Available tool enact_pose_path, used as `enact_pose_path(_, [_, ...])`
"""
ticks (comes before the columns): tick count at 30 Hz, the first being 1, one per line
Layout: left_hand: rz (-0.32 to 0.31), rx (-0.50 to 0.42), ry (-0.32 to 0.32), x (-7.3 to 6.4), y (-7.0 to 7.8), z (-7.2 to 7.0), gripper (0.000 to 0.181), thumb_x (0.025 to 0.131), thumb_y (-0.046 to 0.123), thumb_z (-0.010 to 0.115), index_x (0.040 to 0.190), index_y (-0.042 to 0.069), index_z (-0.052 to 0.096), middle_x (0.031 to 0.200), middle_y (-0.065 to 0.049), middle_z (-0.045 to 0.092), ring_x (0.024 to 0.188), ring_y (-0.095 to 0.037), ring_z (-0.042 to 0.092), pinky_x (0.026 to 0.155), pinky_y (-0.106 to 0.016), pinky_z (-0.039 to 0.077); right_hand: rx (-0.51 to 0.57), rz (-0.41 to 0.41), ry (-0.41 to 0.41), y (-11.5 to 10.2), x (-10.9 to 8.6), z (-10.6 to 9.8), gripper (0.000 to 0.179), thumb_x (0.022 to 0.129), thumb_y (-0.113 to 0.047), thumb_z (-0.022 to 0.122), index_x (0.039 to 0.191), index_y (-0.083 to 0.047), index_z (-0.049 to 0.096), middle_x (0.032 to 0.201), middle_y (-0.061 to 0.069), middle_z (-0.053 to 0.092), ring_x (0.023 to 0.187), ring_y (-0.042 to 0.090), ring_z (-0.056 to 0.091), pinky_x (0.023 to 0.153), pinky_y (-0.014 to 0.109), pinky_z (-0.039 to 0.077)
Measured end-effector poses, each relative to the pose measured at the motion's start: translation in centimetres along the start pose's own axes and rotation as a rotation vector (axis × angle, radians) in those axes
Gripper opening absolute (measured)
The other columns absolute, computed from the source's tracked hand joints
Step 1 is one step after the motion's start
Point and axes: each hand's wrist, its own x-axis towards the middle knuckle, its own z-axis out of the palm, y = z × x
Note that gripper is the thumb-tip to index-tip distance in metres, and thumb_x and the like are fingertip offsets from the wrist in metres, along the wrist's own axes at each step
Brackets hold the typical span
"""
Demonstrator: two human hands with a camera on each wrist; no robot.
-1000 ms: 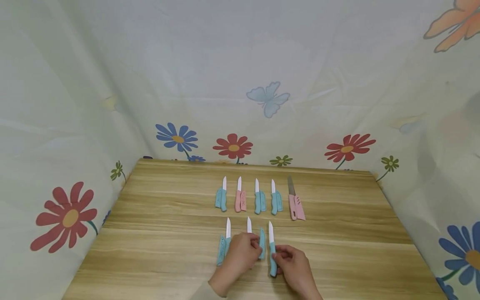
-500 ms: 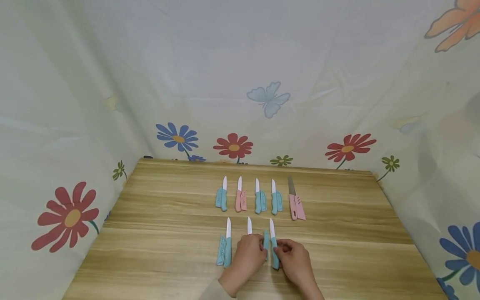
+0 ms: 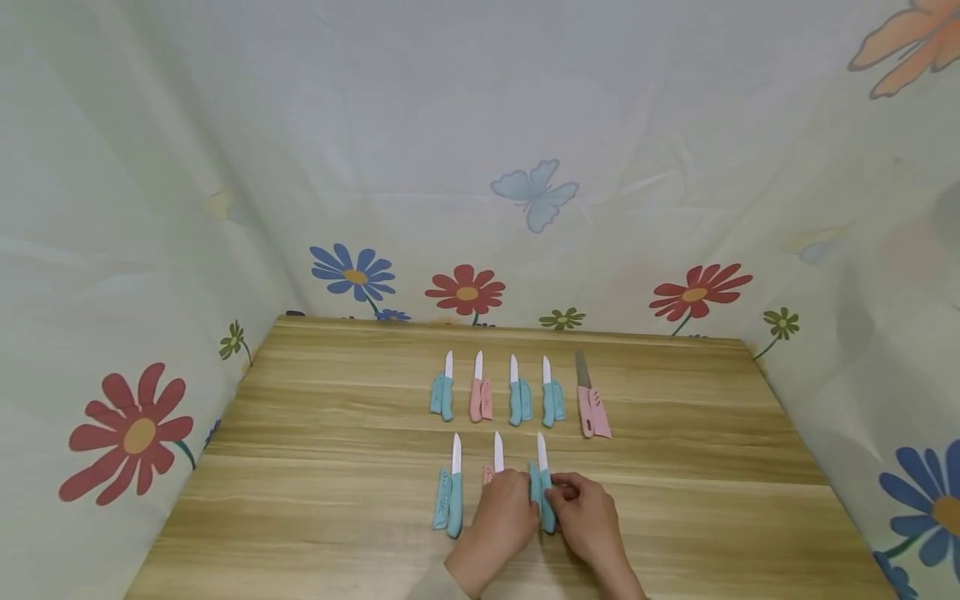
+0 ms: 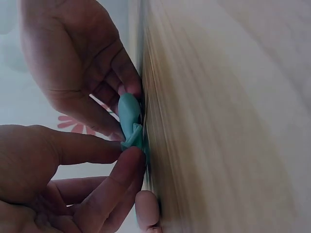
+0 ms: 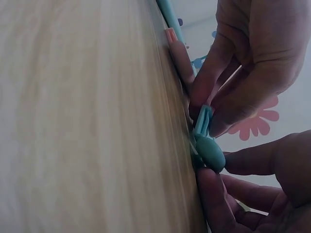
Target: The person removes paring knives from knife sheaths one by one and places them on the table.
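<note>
My right hand [image 3: 592,517] pinches the light-blue handle of a white-bladed paring knife [image 3: 543,454], whose blade points away from me. Just left of it, my left hand [image 3: 504,521] pinches a light-blue knife sheath [image 3: 534,477], standing close along the knife's left side. In the right wrist view the sheath [image 5: 203,124] appears right against the rounded handle end [image 5: 211,154], low over the tabletop. Partly hidden behind my left hand lie another white-bladed knife [image 3: 498,450] and a pink sheath [image 3: 487,474]. The left wrist view shows that knife's pink handle [image 4: 147,209].
Left in the front row lie a blue knife [image 3: 455,504] and its blue sheath [image 3: 442,500]. Farther back, several knives with sheaths form a row, ending in a pink-handled grey-bladed knife [image 3: 583,392]. A flowered curtain [image 3: 405,208] encloses the wooden table [image 3: 720,500].
My left hand has moved right with the blue sheath, closing the gap to the knife. The knife in my right hand has shifted slightly away from me, and the pink sheath's tip has come into view.
</note>
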Motion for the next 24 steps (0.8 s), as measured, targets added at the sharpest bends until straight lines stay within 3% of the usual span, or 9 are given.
enact_pose_path(9, [0.062, 0.106, 0.026, -0.45, 0.26, 0.12, 0.016, 0.081, 0.006, 0.078, 0.092, -0.004, 0.072, 0.077, -0.009, 0.06, 0.073, -0.024, 0.061, 0.068, -0.036, 0.056, -0.019, -0.013, 0.008, 0.32, 0.14, 0.08, 0.026, 0.092, -0.011, 0.073, 0.116, -0.003, 0.075, 0.079, 0.001, 0.071, 0.055, 0.01, 0.061, 0.051, 0.024, 0.049])
enact_pose_path(18, [0.023, 0.093, -0.036, -0.59, 0.34, 0.09, 0.016, 0.079, 0.001, 0.076, 0.092, -0.008, 0.073, 0.081, -0.01, 0.059, 0.07, -0.018, 0.057, 0.064, -0.031, 0.056, 0.03, 0.009, -0.025, 0.54, 0.25, 0.02, 0.029, 0.091, -0.009, 0.072, 0.119, -0.001, 0.072, 0.079, 0.003, 0.065, 0.056, 0.012, 0.059, 0.048, 0.024, 0.049])
enact_pose_path(24, [0.034, 0.1, -0.018, -0.85, 0.35, 0.36, 0.014, 0.075, -0.002, 0.077, 0.087, -0.006, 0.072, 0.079, -0.009, 0.057, 0.066, -0.017, 0.055, 0.06, -0.029, 0.053, 0.056, 0.015, -0.036, 0.81, 0.29, -0.03, 0.03, 0.09, -0.007, 0.073, 0.119, -0.001, 0.072, 0.078, 0.002, 0.064, 0.055, 0.011, 0.058, 0.048, 0.023, 0.05])
